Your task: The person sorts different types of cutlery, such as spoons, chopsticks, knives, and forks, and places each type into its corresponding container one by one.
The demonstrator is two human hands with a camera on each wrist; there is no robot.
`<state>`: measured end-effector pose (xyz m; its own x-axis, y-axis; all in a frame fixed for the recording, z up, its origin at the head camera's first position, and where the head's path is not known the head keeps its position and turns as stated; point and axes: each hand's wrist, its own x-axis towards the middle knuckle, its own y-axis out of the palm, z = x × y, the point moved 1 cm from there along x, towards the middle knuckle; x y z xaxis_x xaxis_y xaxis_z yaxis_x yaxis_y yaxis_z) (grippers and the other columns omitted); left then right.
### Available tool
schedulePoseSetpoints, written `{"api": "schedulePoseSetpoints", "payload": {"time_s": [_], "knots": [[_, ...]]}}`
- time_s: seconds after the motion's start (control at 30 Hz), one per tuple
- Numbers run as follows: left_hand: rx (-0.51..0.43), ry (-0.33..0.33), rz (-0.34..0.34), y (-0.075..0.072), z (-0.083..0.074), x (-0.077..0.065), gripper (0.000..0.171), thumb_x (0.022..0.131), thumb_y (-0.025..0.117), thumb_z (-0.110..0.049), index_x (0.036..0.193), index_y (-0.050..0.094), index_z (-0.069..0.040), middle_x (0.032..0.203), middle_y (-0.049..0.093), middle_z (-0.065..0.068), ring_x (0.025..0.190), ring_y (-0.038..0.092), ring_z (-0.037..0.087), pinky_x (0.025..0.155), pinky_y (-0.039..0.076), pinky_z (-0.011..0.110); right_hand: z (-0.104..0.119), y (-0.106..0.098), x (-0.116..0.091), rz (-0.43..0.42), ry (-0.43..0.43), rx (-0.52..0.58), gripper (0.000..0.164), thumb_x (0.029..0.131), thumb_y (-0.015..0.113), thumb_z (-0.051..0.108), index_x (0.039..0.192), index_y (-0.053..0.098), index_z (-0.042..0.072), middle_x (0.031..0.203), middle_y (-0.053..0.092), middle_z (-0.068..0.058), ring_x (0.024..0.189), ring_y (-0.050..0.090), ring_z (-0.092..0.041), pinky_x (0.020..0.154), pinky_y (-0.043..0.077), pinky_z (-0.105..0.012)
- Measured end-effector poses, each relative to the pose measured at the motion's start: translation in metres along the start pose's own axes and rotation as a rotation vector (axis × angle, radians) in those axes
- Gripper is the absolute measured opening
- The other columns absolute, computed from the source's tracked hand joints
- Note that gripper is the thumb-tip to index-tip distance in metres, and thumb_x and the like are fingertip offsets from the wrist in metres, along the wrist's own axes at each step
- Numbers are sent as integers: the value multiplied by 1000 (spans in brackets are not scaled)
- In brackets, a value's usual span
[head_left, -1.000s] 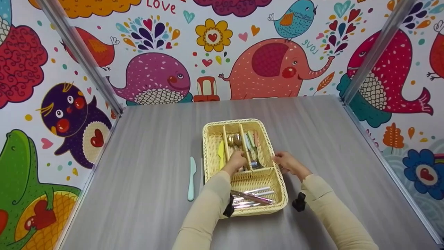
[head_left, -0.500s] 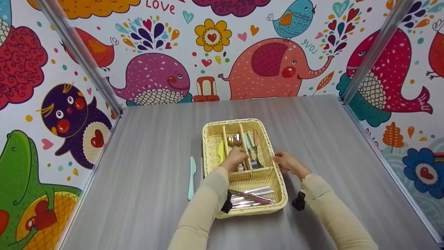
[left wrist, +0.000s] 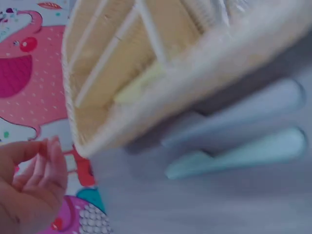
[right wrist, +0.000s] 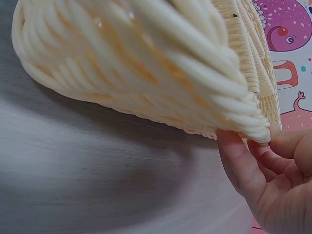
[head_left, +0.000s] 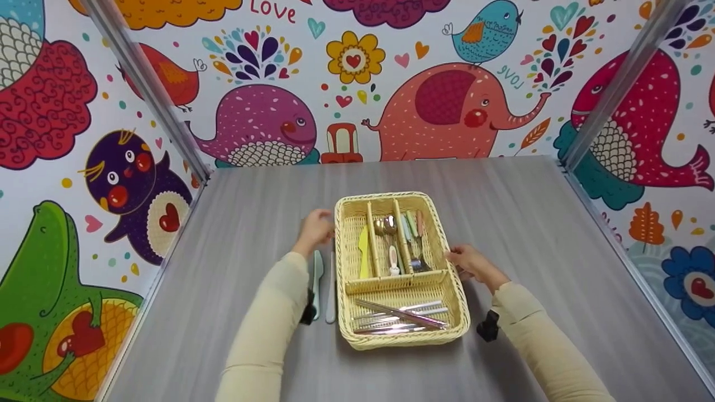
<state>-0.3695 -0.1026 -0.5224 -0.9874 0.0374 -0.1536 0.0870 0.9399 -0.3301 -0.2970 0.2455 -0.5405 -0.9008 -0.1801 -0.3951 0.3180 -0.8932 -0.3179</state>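
A cream woven cutlery basket [head_left: 459,312] with several compartments stands mid-table. At its right rim my right hand [head_left: 472,262] pinches the woven edge between thumb and fingers; in the right wrist view the hand [right wrist: 282,170] shows below the rim. My left hand [head_left: 315,229] is just outside the basket's left side, its fingers loosely bent and holding nothing, blurred in the left wrist view. Near that forearm lie a mint knife [head_left: 318,273] and a pale greyish knife [head_left: 330,301]. A yellow knife [head_left: 363,251] lies in the left compartment.
Spoons [head_left: 385,224] and a white-handled utensil [head_left: 394,262] lie in the middle compartment. Cutlery with coloured handles [head_left: 412,223] fills the right one, and metallic sticks [head_left: 402,315] the front one. Printed panels surround the grey table [head_left: 251,212].
My left hand has left the middle compartment and moved left, out over the basket's side. The white-handled utensil there is now uncovered. My right hand stays on the rim. The view has shifted slightly.
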Motion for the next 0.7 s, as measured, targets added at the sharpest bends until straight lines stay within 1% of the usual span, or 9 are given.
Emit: {"api": "schedulePoseSetpoints", "payload": {"time_s": [0.03, 0.1, 0.2, 0.27, 0.37, 0.43, 0.5, 0.57, 0.7], "knots": [[68, 13, -18, -9, 0, -13, 39, 79, 47, 3, 118, 54, 1, 72, 60, 12, 55, 55, 15, 48, 46, 25, 0, 0, 0, 3, -2, 0, 27, 97, 41, 16, 104, 51, -8, 69, 54, 0, 56, 54, -9, 50, 50, -26], [271, -74, -52, -21, -5, -43, 36, 82, 47, 3, 118, 54, 4, 87, 62, 19, 70, 58, 22, 60, 48, 30, 0, -1, 0, -1, 5, -2, 27, 97, 41, 17, 106, 51, -8, 69, 53, 0, 55, 53, -9, 50, 49, -25], [479, -98, -48, -27, 15, -66, 31, 82, 53, -3, 111, 56, 8, 104, 60, 22, 92, 59, 30, 78, 49, 36, 0, -2, 0, -4, 9, -4, 30, 97, 42, 17, 111, 50, -8, 70, 55, 0, 56, 54, -9, 50, 49, -25], [570, -134, -21, -25, 26, -76, 26, 81, 59, -9, 101, 59, 8, 96, 61, 20, 86, 58, 29, 75, 49, 36, 0, -2, 0, -9, 15, -3, 31, 97, 42, 18, 112, 50, -8, 70, 55, 0, 55, 54, -9, 50, 49, -25], [638, -185, 14, -19, 35, -89, 16, 78, 64, -15, 77, 60, 0, 72, 56, 8, 67, 52, 20, 60, 45, 30, -1, -2, 0, -13, 16, -2, 33, 97, 42, 19, 114, 49, -9, 72, 56, -1, 56, 54, -8, 50, 49, -25], [671, -212, 36, -14, 42, -94, 16, 77, 66, -16, 71, 59, -2, 65, 49, 3, 61, 45, 17, 54, 39, 27, -1, -2, 0, -14, 12, -3, 32, 97, 42, 19, 113, 50, -8, 71, 55, 0, 56, 54, -8, 50, 49, -25], [694, -215, 40, -10, 46, -100, 14, 75, 65, -14, 68, 59, -4, 64, 49, 3, 59, 44, 17, 52, 38, 27, -2, -1, 0, -15, 11, -4, 32, 97, 42, 19, 112, 50, -8, 71, 55, 0, 56, 54, -8, 50, 49, -25], [708, -204, 38, -7, 51, -105, 11, 74, 64, -12, 72, 60, -2, 67, 52, 4, 61, 45, 17, 54, 41, 28, -2, -1, 0, -10, 10, -13, 29, 97, 41, 18, 109, 50, -7, 69, 53, 1, 55, 52, -8, 49, 48, -25], [670, -183, 16, -4, 56, -110, 9, 73, 63, -9, 75, 60, -1, 70, 55, 7, 62, 47, 19, 55, 44, 30, 0, 0, 1, -2, 25, -25, 26, 98, 41, 18, 105, 50, -5, 67, 51, 2, 54, 50, -8, 47, 46, -24]]}}
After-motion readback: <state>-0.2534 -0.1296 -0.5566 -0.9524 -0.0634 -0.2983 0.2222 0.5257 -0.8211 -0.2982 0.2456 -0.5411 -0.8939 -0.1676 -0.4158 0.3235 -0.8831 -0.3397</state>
